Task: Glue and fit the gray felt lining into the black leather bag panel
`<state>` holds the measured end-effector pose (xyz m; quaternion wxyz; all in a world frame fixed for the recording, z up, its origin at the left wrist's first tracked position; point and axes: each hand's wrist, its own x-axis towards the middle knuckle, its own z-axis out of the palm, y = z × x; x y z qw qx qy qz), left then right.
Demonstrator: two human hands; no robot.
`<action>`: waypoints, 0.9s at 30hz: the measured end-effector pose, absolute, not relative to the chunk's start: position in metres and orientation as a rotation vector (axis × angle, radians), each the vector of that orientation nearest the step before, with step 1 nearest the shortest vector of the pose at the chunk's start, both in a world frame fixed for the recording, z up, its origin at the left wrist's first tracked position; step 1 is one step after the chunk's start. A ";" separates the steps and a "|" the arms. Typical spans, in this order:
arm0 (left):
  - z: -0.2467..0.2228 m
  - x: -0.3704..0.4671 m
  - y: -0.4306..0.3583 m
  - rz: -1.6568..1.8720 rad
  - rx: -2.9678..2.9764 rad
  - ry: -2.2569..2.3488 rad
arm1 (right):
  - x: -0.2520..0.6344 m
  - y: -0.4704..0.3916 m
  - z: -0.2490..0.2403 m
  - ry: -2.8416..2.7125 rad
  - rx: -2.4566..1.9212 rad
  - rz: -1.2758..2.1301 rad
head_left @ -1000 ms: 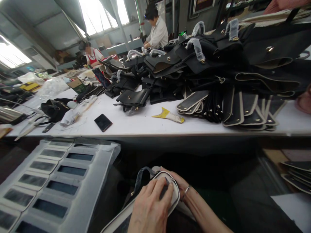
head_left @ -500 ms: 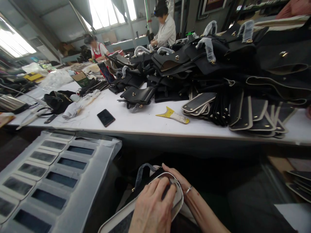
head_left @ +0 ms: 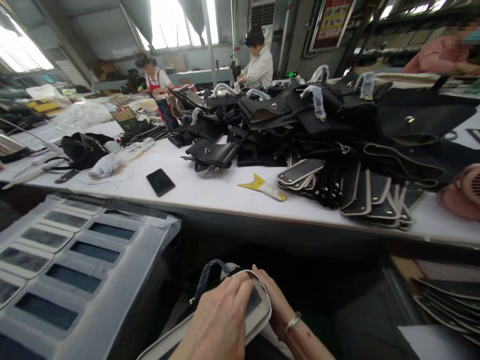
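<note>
Panel (head_left: 258, 305) at lower centre, left hand (head_left: 219, 325) fingers flat on top, right hand (head_left: 279, 312) fingers hooked under its rounded edge: unsupported off the surface (head_left: 225, 192), likely slips sideways.

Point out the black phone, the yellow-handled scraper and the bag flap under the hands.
black phone (head_left: 160, 181): head view, middle of its dark screen.
yellow-handled scraper (head_left: 262, 186): head view, where yellow blade meets pale handle.
bag flap (head_left: 258, 305): head view, rounded end with pale edging.

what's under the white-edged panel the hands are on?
A black bag with a strap loop shows under the white-edged panel. The left hand and right hand cover the rest.
</note>
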<state>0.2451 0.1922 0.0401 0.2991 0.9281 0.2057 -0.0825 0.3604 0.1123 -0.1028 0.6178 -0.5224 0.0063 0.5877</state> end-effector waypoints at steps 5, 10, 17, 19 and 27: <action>0.050 0.252 0.204 -0.143 2.473 0.626 | 0.363 0.083 -0.081 -0.331 -1.437 1.231; 0.044 0.270 0.224 -0.146 2.573 0.562 | 0.365 0.063 -0.063 -0.616 -1.667 0.999; 0.022 0.279 0.253 -0.086 2.442 0.304 | 0.362 0.059 -0.052 -0.826 -1.808 0.802; 0.014 0.279 0.259 -0.087 2.384 0.231 | 0.356 0.060 -0.050 -0.781 -1.821 0.715; -0.007 0.279 0.264 -0.024 2.331 0.093 | 0.346 0.069 -0.048 -0.695 -1.836 0.582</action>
